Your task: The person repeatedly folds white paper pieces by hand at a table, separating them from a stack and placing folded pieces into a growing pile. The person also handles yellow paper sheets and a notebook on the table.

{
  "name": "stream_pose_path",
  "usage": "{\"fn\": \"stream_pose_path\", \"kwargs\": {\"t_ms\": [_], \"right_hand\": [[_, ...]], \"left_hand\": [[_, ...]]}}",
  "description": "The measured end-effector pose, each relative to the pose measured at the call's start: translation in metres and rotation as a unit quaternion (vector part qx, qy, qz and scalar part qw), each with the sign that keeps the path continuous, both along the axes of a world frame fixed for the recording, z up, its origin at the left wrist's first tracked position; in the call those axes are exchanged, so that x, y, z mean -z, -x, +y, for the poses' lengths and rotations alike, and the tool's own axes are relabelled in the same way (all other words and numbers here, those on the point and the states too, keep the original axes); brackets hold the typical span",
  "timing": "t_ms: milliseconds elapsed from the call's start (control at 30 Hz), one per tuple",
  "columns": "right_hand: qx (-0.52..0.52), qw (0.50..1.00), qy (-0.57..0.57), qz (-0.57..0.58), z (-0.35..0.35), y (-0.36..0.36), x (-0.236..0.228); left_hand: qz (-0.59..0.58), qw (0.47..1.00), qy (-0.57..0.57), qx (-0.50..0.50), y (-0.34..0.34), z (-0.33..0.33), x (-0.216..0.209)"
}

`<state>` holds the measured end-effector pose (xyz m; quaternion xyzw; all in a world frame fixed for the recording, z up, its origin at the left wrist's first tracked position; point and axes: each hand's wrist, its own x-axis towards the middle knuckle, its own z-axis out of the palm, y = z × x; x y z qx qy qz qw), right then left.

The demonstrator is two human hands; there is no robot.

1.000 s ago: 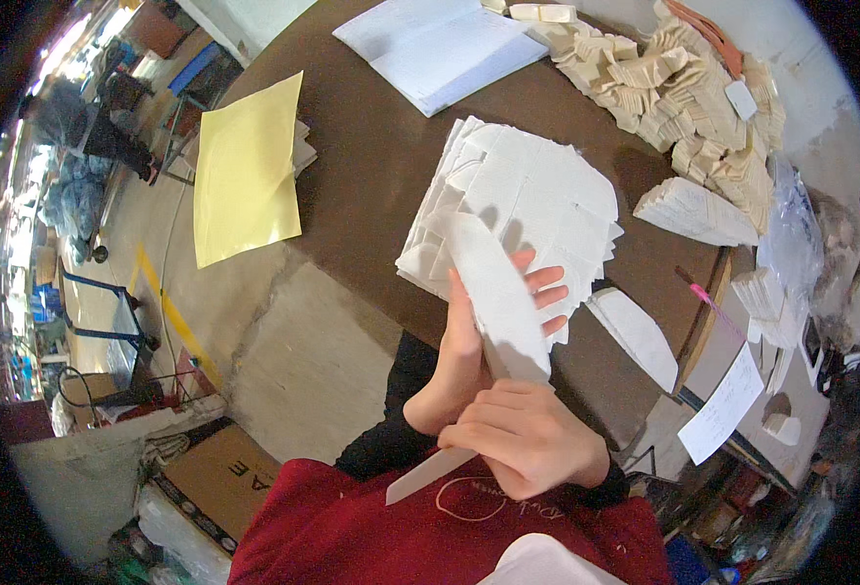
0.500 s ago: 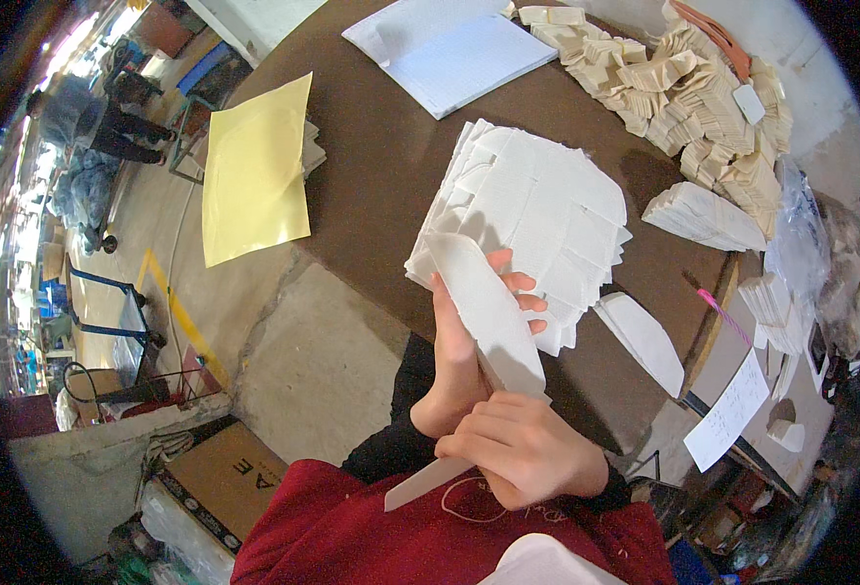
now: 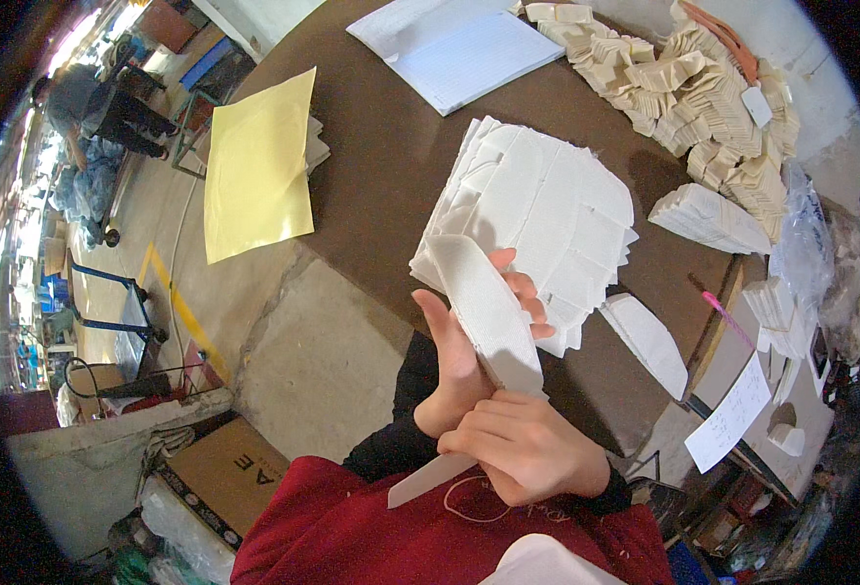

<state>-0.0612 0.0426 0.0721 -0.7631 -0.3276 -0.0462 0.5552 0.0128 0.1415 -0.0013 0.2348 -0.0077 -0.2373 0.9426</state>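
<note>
Across my left hand (image 3: pixel 454 370) lies a small stack of white curved, leaf-shaped pieces (image 3: pixel 488 307). My fingers curl round its far edge, while the thumb stands away from it. Just below, my right hand (image 3: pixel 527 448) is closed with its knuckles up against the stack's lower end. A flat pale strip (image 3: pixel 428 481) pokes out of the right fist toward the lower left; its other end is hidden. Behind the left fingers a fanned pile of similar white pieces (image 3: pixel 547 205) rests on the brown table (image 3: pixel 371 127). To its right is a smaller white stack (image 3: pixel 645 346).
An open notebook (image 3: pixel 474 63) and a yellow sheet (image 3: pixel 259 171) lie on the table. Cream bundles (image 3: pixel 703 117) crowd its far right. A handwritten paper (image 3: pixel 730 414) and pink twisted cord (image 3: pixel 727 317) are at right. A person (image 3: pixel 98 107) bends near a trolley (image 3: pixel 123 327) at far left.
My left thumb has lifted off the white stack and now points outward. The right hand keeps its grip in nearly the same place. The distant person has shifted slightly.
</note>
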Motion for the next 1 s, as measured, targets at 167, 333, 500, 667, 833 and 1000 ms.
{"fn": "stream_pose_path", "kwargs": {"t_ms": [167,333,500,667,833,1000], "right_hand": [[-0.008,1.000,-0.006,-0.014,0.002,-0.003,0.004],[0.008,0.990,-0.069,-0.120,-0.003,0.000,0.022],[0.078,0.959,-0.255,-0.099,-0.009,0.000,0.038],[0.201,0.865,-0.453,-0.078,0.001,0.003,0.046],[0.267,0.816,-0.513,-0.001,0.006,0.020,0.068],[0.540,0.732,-0.415,0.020,-0.085,0.042,0.056]], "left_hand": [[0.008,0.998,0.061,-0.026,-0.005,0.001,-0.009],[0.031,0.985,0.076,-0.154,-0.035,0.025,-0.026],[-0.027,0.982,0.072,-0.170,-0.049,0.040,-0.044],[-0.054,0.954,0.111,-0.272,-0.043,0.035,-0.053],[-0.088,0.930,0.114,-0.337,-0.043,0.039,-0.038],[-0.104,0.781,-0.194,-0.585,-0.076,0.088,-0.081]]}}
